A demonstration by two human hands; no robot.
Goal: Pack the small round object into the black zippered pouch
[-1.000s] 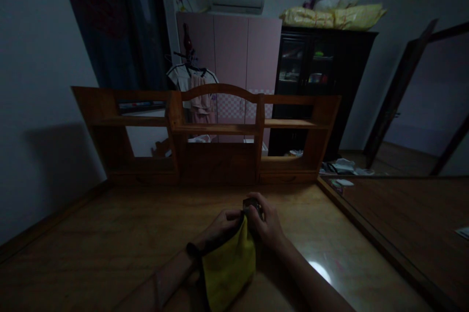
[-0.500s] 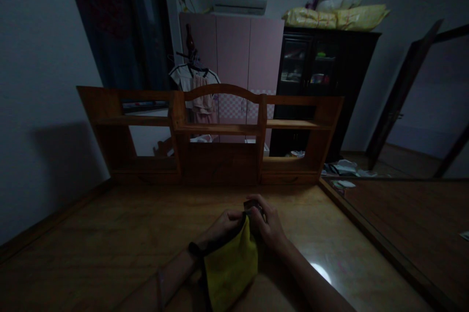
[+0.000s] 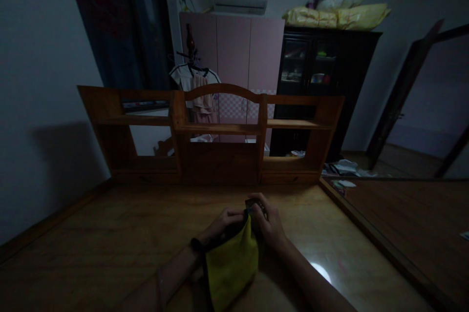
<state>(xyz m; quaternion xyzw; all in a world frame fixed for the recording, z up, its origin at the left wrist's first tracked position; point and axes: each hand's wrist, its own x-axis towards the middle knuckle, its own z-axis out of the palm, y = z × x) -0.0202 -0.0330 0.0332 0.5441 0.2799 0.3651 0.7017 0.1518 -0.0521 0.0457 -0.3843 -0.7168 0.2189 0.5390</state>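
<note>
Fingers pinched together, the left hand point(image 3: 226, 222) had the dark-edged yellow cloth point(image 3: 234, 263), draping toward six o'clock! At three, the right hand point(image 3: 270, 226) gripped a small dark object point(image 3: 249, 202), too dim to identify, by the cloth's upper corner. Beneath, a glossy light-brown wooden tabletop point(image 3: 154, 234); at twelve stood an arched brown wooden shelf unit point(image 3: 220, 129).

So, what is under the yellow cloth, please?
The wooden table shows beside the yellow cloth. Whatever lies directly beneath is covered, so I cannot tell.

One head-worn view, near above the wooden tabletop point(image 3: 146, 234), forward and down toward shelving point(image 3: 220, 130).
</note>
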